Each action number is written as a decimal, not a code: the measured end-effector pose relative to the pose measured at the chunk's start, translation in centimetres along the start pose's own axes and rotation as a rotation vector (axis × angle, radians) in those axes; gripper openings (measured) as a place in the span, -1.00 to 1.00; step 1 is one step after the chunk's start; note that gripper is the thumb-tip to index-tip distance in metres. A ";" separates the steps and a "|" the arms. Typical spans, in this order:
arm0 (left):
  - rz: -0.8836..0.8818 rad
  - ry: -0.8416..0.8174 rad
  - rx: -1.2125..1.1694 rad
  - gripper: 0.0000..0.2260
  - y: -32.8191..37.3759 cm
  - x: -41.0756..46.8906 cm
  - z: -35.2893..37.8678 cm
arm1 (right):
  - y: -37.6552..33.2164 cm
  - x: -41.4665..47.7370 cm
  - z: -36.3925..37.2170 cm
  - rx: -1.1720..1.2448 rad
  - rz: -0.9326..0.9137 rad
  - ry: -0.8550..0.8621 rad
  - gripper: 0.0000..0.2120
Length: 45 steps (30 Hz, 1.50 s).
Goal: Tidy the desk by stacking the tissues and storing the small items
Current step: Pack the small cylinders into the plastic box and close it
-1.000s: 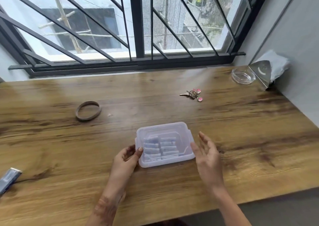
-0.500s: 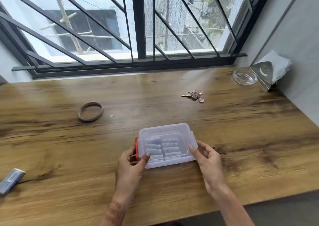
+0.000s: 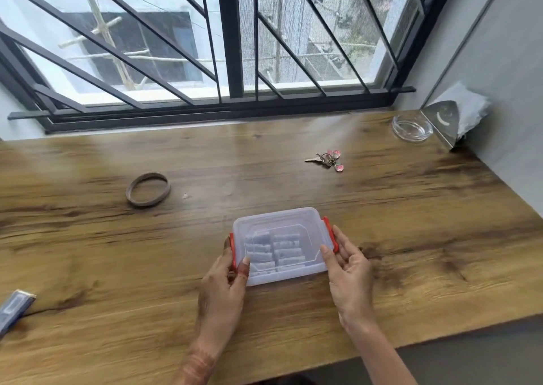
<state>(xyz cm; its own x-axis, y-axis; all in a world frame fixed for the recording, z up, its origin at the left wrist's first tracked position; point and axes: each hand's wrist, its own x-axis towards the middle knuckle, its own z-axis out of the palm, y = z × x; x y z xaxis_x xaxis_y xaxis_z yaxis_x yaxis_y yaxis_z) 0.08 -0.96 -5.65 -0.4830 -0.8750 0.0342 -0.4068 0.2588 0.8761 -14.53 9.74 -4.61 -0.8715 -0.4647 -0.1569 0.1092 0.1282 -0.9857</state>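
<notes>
A clear plastic box (image 3: 282,232) with its lid on lies on the wooden desk (image 3: 411,214), several small blue-white packets visible inside. My left hand (image 3: 226,284) grips its left end, thumb on the lid, fingers around the red latch (image 3: 232,251). My right hand (image 3: 348,270) holds the right end, thumb on the lid, fingers against the other red latch (image 3: 330,233). A bunch of keys (image 3: 326,160) lies further back. A brown ring-shaped band (image 3: 148,189) lies at the left. White tissues (image 3: 470,111) sit in a metal holder (image 3: 440,123) in the far right corner.
A glass ashtray (image 3: 411,127) stands beside the tissue holder. A blue flat object (image 3: 14,308) lies at the desk's left edge. A barred window runs along the back, a grey wall along the right. The desk's front edge is just below my wrists.
Both hands closed in on the box ends. The red latches, not seen a second ago, now show at both sides under my fingers.
</notes>
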 end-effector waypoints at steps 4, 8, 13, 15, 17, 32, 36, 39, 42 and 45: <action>0.025 0.001 0.036 -0.55 0.5 -0.2 0.0 | -0.3 -0.3 0.2 -0.260 -0.178 0.016 -0.64; 0.013 -0.025 0.034 -0.47 0.1 -0.1 0.0 | -0.4 -0.4 0.1 -0.333 -0.234 -0.002 -0.64; -0.006 -0.069 -0.012 -0.52 0.2 0.0 -0.5 | -0.3 -0.4 0.2 -0.280 -0.142 0.007 -0.59; -0.043 -0.090 -0.067 -0.53 0.4 0.0 -0.7 | -0.3 -0.5 0.3 -0.280 -0.060 -0.003 -0.56; -0.080 -0.099 -0.118 -0.54 0.9 0.2 -0.9 | -0.7 -0.5 0.4 -0.290 -0.027 -0.010 -0.60; 0.068 -0.223 -0.127 -0.66 7.0 5.8 2.1 | -5.1 1.9 -4.6 -0.061 -0.069 0.187 -0.68; 0.098 -0.313 -0.148 -0.71 10.9 8.1 6.3 | -6.9 3.9 -9.2 0.052 -0.059 0.243 -0.80; 0.136 -0.406 -0.170 -0.75 14.4 9.6 10.7 | -7.8 6.0 -13.4 0.115 -0.033 0.305 -0.84; 0.136 -0.475 -0.160 -0.79 17.9 11.2 16.0 | -8.4 8.3 -17.5 0.213 0.034 0.343 -0.92; 0.066 -0.543 -0.169 -0.77 20.7 13.0 21.7 | -8.7 10.8 -21.5 0.343 0.101 0.362 -0.97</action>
<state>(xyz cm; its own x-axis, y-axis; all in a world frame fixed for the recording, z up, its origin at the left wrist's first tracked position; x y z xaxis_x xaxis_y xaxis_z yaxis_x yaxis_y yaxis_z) -31.44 1.88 2.52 -0.8504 -0.5118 -0.1218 -0.2545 0.1976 0.9467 -35.16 22.49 3.55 -0.9518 -0.1232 -0.2810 0.2989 -0.1663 -0.9397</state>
